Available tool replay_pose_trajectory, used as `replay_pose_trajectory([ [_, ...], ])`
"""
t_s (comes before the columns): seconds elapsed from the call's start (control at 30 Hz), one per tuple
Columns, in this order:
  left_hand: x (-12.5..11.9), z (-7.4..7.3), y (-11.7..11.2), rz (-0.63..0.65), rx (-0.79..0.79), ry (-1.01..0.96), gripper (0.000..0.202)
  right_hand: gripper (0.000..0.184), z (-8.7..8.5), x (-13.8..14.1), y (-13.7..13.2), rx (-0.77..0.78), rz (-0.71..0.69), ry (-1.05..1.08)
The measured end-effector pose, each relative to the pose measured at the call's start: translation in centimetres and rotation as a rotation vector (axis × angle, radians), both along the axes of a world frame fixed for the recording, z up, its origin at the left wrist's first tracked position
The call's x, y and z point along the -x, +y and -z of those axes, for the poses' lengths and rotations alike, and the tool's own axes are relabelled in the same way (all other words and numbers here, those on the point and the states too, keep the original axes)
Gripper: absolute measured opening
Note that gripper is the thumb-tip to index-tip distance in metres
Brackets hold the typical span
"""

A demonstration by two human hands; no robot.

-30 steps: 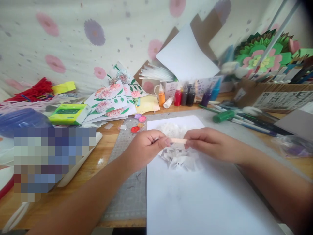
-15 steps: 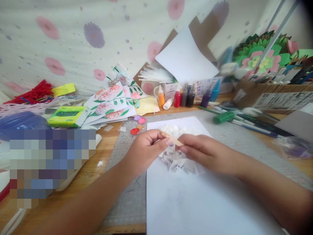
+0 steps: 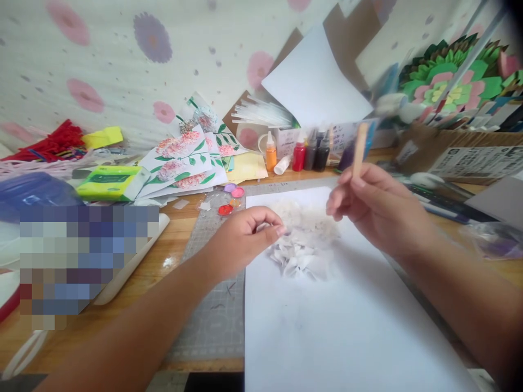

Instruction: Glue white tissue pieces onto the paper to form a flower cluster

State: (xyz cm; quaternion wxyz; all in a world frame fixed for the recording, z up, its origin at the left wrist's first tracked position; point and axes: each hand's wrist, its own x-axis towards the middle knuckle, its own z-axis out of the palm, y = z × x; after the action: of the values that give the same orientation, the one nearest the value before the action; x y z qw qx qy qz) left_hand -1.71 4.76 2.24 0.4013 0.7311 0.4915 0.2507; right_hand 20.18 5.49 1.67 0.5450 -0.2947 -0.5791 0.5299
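My right hand (image 3: 379, 201) holds a flat wooden craft stick (image 3: 359, 149) nearly upright between thumb and fingers, raised above the right side of the paper. My left hand (image 3: 249, 237) is closed in a pinch at the left edge of a heap of crumpled white tissue paper (image 3: 300, 261). What sits between its fingertips, if anything, is too small to make out. The tissue heap lies on a large white sheet of paper (image 3: 327, 326), and the left hand covers part of it.
Under the sheet lies a grey cutting mat (image 3: 208, 321). Small paint dabs (image 3: 225, 209) sit on its far left. Paint bottles (image 3: 299, 155), flower pictures (image 3: 175, 163) and a yellow-green pack (image 3: 114, 182) line the back. A cardboard box (image 3: 457, 155) stands at right.
The craft stick, held between both hands before, is now in my right hand alone, which has moved up and right. My left hand stays pinched near the tissue. The view has shifted slightly.
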Motion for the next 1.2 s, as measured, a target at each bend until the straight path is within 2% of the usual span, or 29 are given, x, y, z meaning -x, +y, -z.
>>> replay_pose_trajectory([
  [0.1, 0.0, 0.3, 0.2, 0.041, 0.033, -0.003, 0.021, 0.010, 0.0, 0.1, 0.0, 0.034, -0.024, 0.007],
  [0.3, 0.4, 0.4, 0.5, 0.040, 0.066, -0.059, 0.012, 0.017, 0.2, 0.0, 0.0, -0.011, 0.060, -0.147],
  [0.37, 0.6, 0.2, 0.4, 0.077, 0.095, -0.044, 0.014, 0.022, 0.2, -0.2, -0.1, 0.003, 0.034, -0.192],
  [0.43, 0.8, -0.1, 0.4, 0.167, 0.101, -0.021, 0.015, 0.020, 0.0, -0.3, -0.2, 0.000, -0.029, -0.236],
  [0.57, 0.7, -0.7, -0.1, 0.347, 0.000, 0.133, 0.015, 0.017, -0.7, 0.1, -0.6, -0.018, -0.170, -0.370],
  [0.73, 0.1, -1.1, -1.1, 0.443, 0.049, 0.273, 0.011, 0.010, -0.8, 0.7, -1.0, 0.017, -0.504, -0.538],
  [0.8, -0.2, -1.1, -1.6, 0.465, 0.069, 0.308, 0.008, 0.009, -0.6, 0.8, -1.1, -0.013, -0.577, -0.623],
  [0.9, -0.5, -0.9, -2.0, 0.478, 0.076, 0.382, 0.010, 0.013, -0.3, 0.7, -1.2, -0.162, -0.517, -0.713],
  [1.0, -0.5, -0.6, -2.2, 0.525, -0.017, 0.472, 0.019, 0.016, -0.3, 0.5, -1.2, -0.292, -0.452, -0.727],
  [1.1, -0.5, -0.6, -2.2, 0.581, -0.122, 0.530, 0.036, 0.019, -0.3, 0.2, -1.0, -0.298, -0.476, -0.762],
  [1.2, -0.4, -0.7, -2.1, 0.593, -0.156, 0.597, 0.036, 0.022, -0.1, 0.3, -1.0, -0.273, -0.476, -0.777],
])
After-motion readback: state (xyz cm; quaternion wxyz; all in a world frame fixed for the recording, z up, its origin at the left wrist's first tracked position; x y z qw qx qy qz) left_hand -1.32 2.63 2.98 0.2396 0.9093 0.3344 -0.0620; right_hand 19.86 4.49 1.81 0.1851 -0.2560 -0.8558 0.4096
